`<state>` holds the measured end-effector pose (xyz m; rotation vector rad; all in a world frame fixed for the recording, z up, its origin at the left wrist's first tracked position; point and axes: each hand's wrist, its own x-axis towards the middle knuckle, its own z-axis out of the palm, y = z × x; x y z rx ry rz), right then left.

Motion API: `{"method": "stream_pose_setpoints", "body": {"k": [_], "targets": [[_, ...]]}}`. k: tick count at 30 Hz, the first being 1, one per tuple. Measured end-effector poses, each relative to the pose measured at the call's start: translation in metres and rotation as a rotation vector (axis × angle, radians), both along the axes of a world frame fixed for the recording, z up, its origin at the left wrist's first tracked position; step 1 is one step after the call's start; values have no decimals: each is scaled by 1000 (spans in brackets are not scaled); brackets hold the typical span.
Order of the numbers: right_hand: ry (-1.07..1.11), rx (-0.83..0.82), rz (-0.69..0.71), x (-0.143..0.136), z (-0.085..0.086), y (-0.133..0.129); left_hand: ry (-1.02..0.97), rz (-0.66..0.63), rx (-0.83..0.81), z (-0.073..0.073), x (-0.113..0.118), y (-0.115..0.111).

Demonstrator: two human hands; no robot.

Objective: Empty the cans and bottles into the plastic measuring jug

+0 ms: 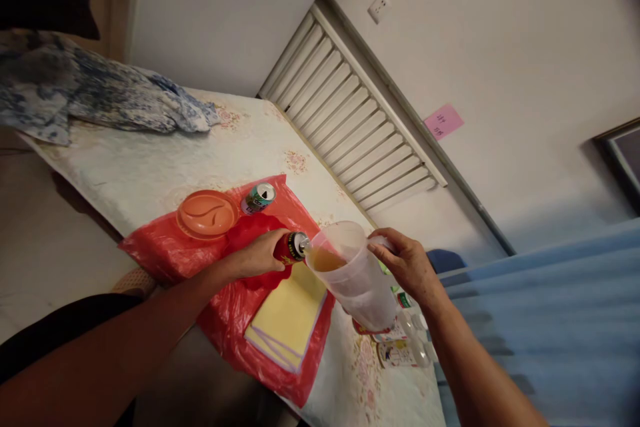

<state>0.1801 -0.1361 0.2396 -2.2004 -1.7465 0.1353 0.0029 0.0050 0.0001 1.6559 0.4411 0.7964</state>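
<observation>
My left hand (pixel 263 255) is wrapped round a red and black can (pixel 290 250), tilted with its top against the rim of a translucent plastic pitcher (pixel 357 287). Amber liquid (pixel 326 259) shows inside near the pitcher's mouth. The pitcher leans toward the can, and my right hand (pixel 403 259) grips its handle. Below the can, a folded yellow cloth (pixel 290 317) lies on a red plastic sheet (pixel 230 320). Beyond my left hand are an orange divided dish (pixel 207 213) and an upright green and black can (pixel 259 198) with its top opened.
Plastic bottles (pixel 400 350) lie on the table (pixel 240 147) beside the pitcher. A blue and white patterned cloth (pixel 135 97) covers the far left corner. A radiator (pixel 350 113) stands along the wall behind the table; a blue curtain (pixel 540 313) hangs at the right.
</observation>
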Motion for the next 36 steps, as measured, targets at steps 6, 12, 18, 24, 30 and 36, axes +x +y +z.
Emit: {"method": "stream_pose_setpoints", "body": {"k": [6, 12, 18, 24, 30, 36], "targets": [[-3, 1, 12, 3, -1, 2, 9, 4, -1, 5, -3, -1], [-22, -10, -5, 5, -2, 1, 6, 9, 8, 6, -3, -1], [-19, -17, 12, 4, 1, 2, 13, 14, 1, 5, -3, -1], [-41, -39, -3, 3, 1, 1, 17, 2, -30, 10, -5, -3], [-39, -34, 0, 2, 3, 1, 15, -10, -24, 10, -5, -3], [-30, -34, 1, 2, 4, 2, 7, -4, -23, 7, -3, -2]]}}
